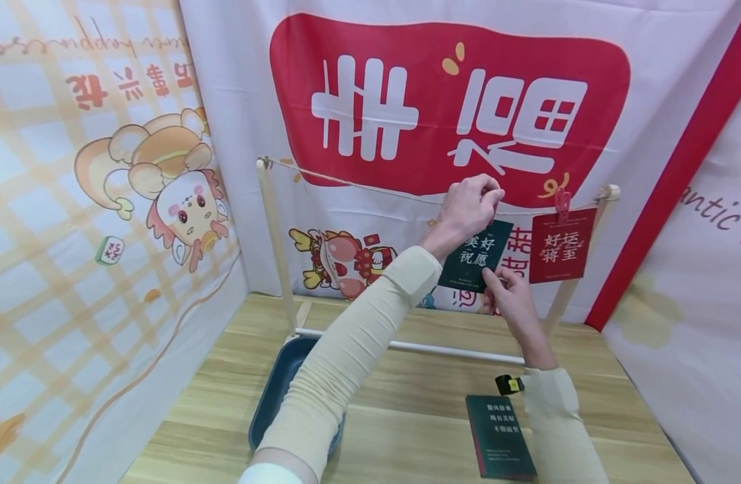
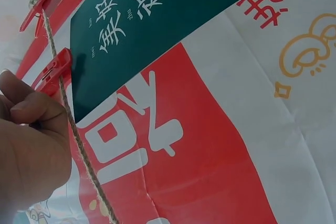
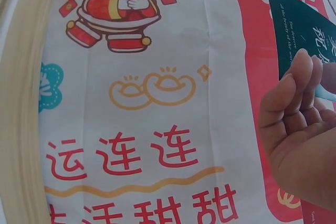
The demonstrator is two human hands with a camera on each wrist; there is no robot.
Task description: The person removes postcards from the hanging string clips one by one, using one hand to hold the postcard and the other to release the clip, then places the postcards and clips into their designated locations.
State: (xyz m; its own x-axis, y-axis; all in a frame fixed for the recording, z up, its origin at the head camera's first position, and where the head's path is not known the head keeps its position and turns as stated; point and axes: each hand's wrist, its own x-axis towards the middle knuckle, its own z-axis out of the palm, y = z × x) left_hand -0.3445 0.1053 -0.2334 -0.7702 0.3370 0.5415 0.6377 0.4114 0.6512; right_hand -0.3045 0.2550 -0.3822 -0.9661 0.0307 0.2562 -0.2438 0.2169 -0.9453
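A dark green card (image 1: 494,252) with white characters hangs at the twine (image 1: 340,180) of a wooden frame. My left hand (image 1: 471,205) is at the card's top edge. In the left wrist view its fingers pinch the tail of a red clothespin (image 2: 56,71), whose other end lies over the twine and the card's corner. My right hand (image 1: 515,299) holds the card's lower edge between thumb and fingers. To the right, a red card (image 1: 560,252) hangs from the twine under another red clothespin (image 1: 562,205).
A stack of cards (image 1: 500,437), green on top, lies on the wooden table (image 1: 406,417) near my right forearm. Partly behind my left sleeve stands a dark blue tray (image 1: 267,396). The frame has wooden posts (image 1: 276,249) and a white bottom rod (image 1: 455,351). Printed cloth hangs behind.
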